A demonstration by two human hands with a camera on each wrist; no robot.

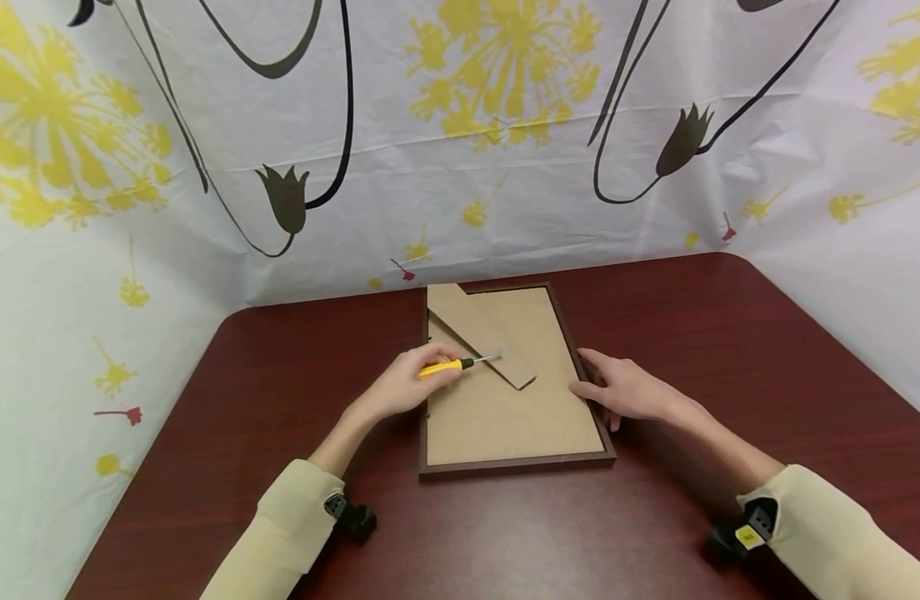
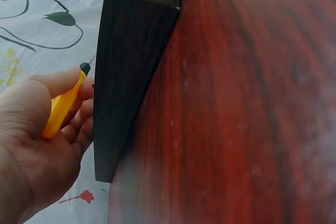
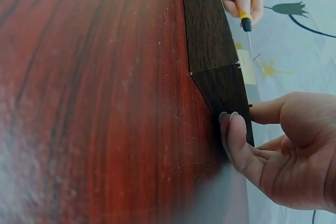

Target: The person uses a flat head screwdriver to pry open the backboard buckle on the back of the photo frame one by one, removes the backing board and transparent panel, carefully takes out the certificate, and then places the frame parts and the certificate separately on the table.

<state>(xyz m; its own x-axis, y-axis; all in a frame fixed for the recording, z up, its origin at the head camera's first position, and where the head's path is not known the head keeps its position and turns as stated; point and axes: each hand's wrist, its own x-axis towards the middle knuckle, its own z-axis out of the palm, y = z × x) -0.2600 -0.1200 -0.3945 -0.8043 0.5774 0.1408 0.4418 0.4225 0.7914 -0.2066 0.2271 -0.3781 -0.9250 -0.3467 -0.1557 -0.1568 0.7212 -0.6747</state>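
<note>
A brown picture frame [image 1: 516, 464] lies face down on the table, its tan backing board [image 1: 490, 433] upward. Slanting across the board is a flat cardboard easel stand [image 1: 475, 329]. My left hand [image 1: 400, 385] holds a yellow screwdriver [image 1: 440, 367] by its handle over the frame's left side; the metal shaft points right, its tip over the stand. In the left wrist view the handle [image 2: 65, 106] lies between thumb and fingers. My right hand [image 1: 632, 392] grips the frame's right edge, thumb at the back and fingers [image 3: 239, 140] against the outer side.
The dark red wooden table [image 1: 520, 542] extends around the frame on all sides. A white sheet [image 1: 445, 192] printed with flowers hangs behind the table and along both sides. Small dark tabs [image 1: 429, 415] stick up along the frame's inner left edge.
</note>
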